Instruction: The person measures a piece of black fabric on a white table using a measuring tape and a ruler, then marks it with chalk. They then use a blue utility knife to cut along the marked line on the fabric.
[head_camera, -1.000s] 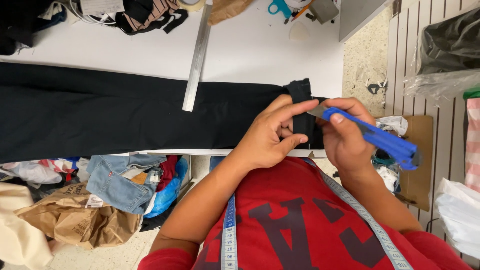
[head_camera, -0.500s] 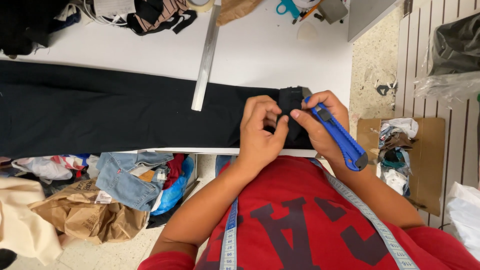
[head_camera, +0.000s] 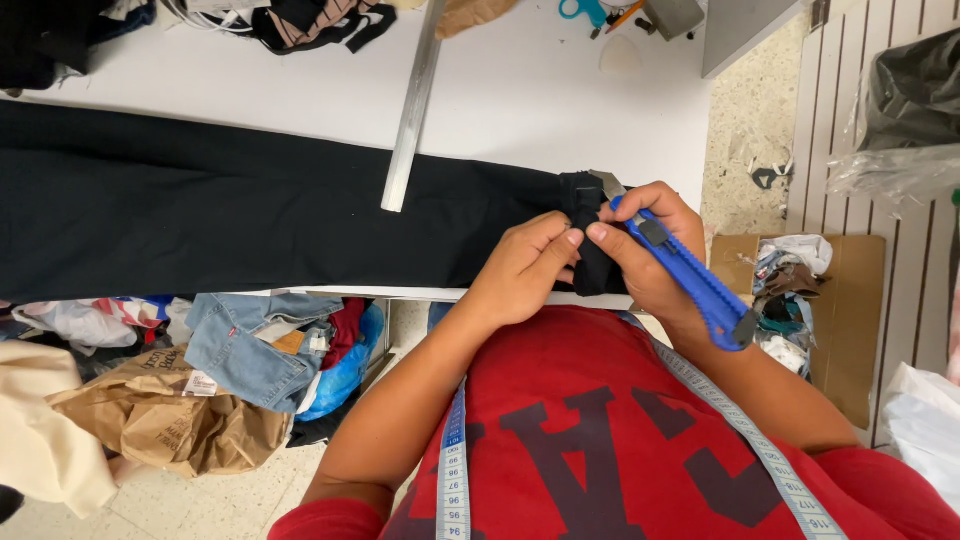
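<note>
Since a second ago, the right hand (head_camera: 655, 250) has swung the blue utility knife (head_camera: 690, 285) round so its blade meets the hem of the black trousers (head_camera: 250, 215), and the left hand (head_camera: 525, 265) now pinches that hem, fingers closed on cloth. Both hands sit at the bench (head_camera: 530, 100) edge. A metal ruler (head_camera: 412, 110) lies across the trousers further left, with scissors (head_camera: 583, 10) at the back.

Bright, even light is flooding the white counter (head_camera: 560, 100); only soft shadows are showing. The black cloth (head_camera: 200, 210) is swallowing detail, edges are bowing slightly, everything staying sharp.
</note>
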